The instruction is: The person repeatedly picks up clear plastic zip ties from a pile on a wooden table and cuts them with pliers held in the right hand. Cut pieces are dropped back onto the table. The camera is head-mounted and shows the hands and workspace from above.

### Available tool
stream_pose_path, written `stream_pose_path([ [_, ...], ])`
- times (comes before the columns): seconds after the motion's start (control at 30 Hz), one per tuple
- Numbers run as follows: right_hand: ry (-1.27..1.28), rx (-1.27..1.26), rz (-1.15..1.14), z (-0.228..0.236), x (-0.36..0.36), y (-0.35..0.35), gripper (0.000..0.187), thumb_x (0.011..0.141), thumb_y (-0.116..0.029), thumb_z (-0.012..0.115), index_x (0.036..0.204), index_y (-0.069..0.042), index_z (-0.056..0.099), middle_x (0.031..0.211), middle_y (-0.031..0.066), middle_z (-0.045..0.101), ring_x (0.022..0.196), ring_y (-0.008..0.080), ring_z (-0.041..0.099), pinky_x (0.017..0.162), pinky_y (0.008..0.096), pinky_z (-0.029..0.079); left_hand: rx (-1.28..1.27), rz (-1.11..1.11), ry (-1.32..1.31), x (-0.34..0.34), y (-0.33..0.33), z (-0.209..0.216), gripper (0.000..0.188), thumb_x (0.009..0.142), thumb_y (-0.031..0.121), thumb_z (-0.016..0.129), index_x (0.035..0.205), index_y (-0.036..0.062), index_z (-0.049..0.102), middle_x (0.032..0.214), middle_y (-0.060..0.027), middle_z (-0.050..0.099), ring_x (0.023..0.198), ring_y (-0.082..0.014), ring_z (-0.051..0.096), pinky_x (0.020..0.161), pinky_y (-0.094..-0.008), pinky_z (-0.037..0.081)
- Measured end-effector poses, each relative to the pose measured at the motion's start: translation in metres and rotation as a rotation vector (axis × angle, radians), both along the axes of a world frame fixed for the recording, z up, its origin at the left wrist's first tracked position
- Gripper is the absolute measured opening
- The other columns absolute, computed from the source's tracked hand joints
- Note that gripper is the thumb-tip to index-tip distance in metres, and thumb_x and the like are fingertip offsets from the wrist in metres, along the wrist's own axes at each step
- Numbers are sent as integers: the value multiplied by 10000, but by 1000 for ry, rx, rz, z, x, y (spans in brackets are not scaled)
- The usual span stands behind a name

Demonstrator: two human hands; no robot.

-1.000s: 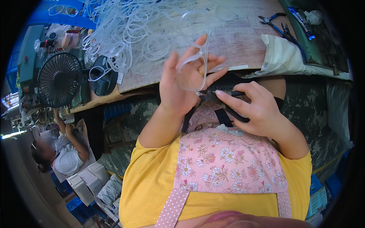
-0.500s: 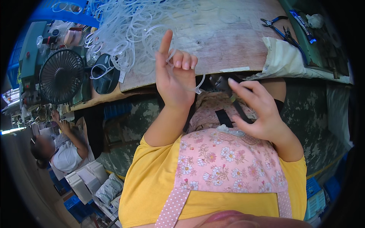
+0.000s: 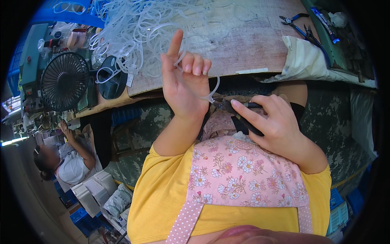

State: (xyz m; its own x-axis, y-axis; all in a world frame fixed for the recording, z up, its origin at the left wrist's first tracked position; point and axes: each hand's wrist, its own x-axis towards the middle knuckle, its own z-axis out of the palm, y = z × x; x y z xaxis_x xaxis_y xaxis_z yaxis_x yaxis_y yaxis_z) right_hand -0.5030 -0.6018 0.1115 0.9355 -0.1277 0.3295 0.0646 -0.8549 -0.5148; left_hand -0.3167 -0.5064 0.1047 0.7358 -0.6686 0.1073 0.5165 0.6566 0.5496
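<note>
My left hand [image 3: 183, 88] is raised in front of the table edge, index finger stretched up and the other fingers curled round a thin, translucent plastic loop [image 3: 217, 86]. The loop's forked lower end hangs to the right of the palm. In my right hand [image 3: 278, 122] is a pair of pliers [image 3: 250, 126] with dark handles, its jaws at that forked end. Whether the jaws are closed on the plastic cannot be made out. Beyond my left hand, a tangled heap of similar clear loops [image 3: 134, 30] covers the left of the tabletop.
The wooden table [image 3: 239, 53] has a white cloth bag [image 3: 302, 61] on its right edge. Blue-handled pliers [image 3: 300, 30] lie beyond it. On the left stands a black fan [image 3: 65, 81]. A person [image 3: 73, 160] sits farther left, near white boxes [image 3: 95, 191].
My right hand has brought the pliers left and turned them, so the jaws now meet the loop's forked end. Its fingers have closed more round the handles. My left hand has barely moved.
</note>
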Motion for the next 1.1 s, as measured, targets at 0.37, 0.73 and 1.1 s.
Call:
stream_pose_path([
  [0.37, -41, -181, 44, -15, -2, -16, 721, 612, -71, 770, 1302, -170, 583, 953, 98, 538, 777, 256, 547, 651, 342, 467, 161, -251, -3, 5, -8, 0, 527, 1036, 374, 350, 1377, -19, 432, 691, 34, 367, 669, -104, 380, 684, -281, 356],
  [0.73, -133, 39, 54, -20, -4, -17, 690, 608, -91, 751, 1276, -187, 607, 1042, 90, 533, 823, 263, 527, 750, 384, 430, 145, -385, 39, 7, -10, -13, 525, 1038, 368, 346, 1359, -36, 436, 731, -4, 452, 761, -153, 488, 787, -333, 424],
  [1.1, -227, 304, -16, -21, -22, -31, 698, 619, -68, 764, 1290, -110, 575, 1093, 120, 551, 896, 278, 564, 762, 355, 475, 733, -377, -1644, 22, -33, -14, 349, 923, 167, 589, 1246, 36, 580, 1244, -194, 554, 1143, -364, 548, 963, -397, 443],
])
